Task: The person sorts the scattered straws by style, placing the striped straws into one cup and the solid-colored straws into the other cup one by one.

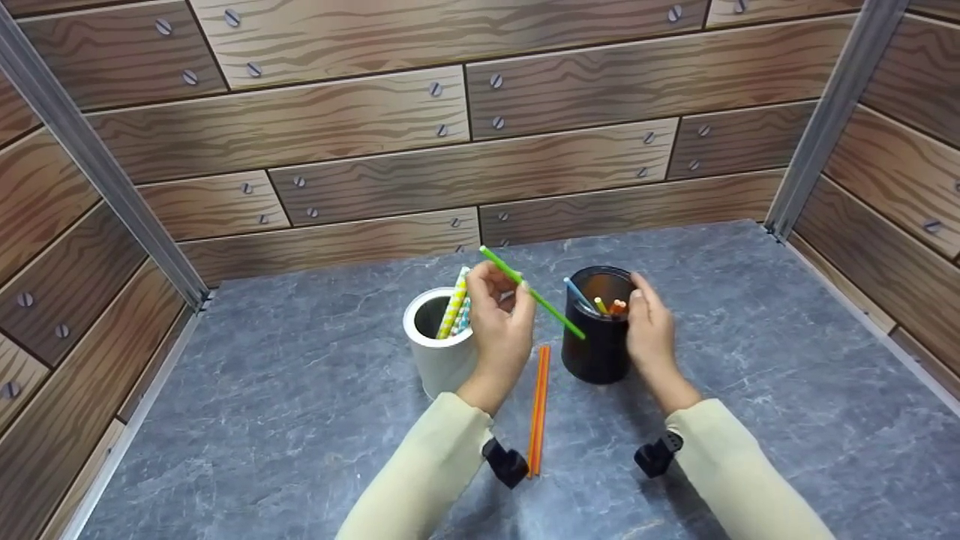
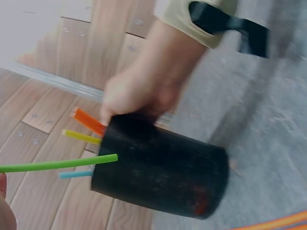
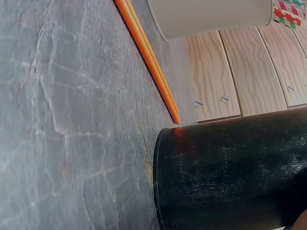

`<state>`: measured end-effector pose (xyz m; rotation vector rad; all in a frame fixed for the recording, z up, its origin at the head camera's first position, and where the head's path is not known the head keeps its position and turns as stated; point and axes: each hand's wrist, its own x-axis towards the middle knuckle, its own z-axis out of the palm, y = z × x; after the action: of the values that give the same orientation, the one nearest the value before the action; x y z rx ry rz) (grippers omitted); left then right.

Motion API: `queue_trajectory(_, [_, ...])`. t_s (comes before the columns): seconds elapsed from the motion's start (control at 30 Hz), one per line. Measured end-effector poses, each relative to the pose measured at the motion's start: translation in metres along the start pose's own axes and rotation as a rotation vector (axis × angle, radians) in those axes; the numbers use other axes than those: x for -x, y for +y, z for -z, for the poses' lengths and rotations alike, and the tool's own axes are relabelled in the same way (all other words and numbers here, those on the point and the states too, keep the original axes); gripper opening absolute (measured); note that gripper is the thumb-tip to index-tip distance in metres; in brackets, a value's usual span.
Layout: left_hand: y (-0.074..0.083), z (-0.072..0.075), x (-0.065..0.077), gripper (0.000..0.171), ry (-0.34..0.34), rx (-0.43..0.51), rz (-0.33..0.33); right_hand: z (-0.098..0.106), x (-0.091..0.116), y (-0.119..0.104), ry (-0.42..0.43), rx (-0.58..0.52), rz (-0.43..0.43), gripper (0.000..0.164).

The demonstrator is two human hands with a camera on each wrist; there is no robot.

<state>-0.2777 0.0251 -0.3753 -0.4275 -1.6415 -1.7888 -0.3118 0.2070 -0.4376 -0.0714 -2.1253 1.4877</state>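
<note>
My left hand [image 1: 501, 326] pinches a green drinking straw [image 1: 555, 312] near its middle. It slants down to the right, its lower end overlapping the front of a black cup [image 1: 596, 352]. My right hand [image 1: 652, 334] grips that cup by its right side near the rim. Inside the cup stand a blue straw [image 1: 577, 292], a yellow straw [image 2: 81, 136] and several orange straws [image 2: 88, 120]. Only part of the left thumb and fingers [image 2: 5, 206] shows in the left wrist view.
Left of the black cup stands a white cup [image 1: 442, 367] holding several patterned paper straws [image 1: 453, 307], partly behind my left hand. Orange straws [image 1: 538, 412] lie side by side on the grey marbled table [image 1: 300, 420]. Wood-patterned panels [image 1: 360, 112] enclose the back and sides.
</note>
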Motion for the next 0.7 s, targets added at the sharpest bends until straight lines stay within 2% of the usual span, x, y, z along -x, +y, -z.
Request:
queue_trajectory(0.23, [0.007,-0.004,-0.007,0.027,0.021,0.077,-0.024,0.000,0.000,-0.001,0.007,-0.014,0.008,0.039])
queue_trajectory(0.5, [0.004,-0.006,-0.008,0.024,-0.025,0.035,-0.037,0.001,0.000,-0.001,-0.033,-0.014,-0.019,0.041])
queue_trajectory(0.7, [-0.004,-0.009,-0.006,0.023,-0.049,-0.035,-0.008,0.000,0.000,-0.002,-0.020,-0.016,-0.008,0.041])
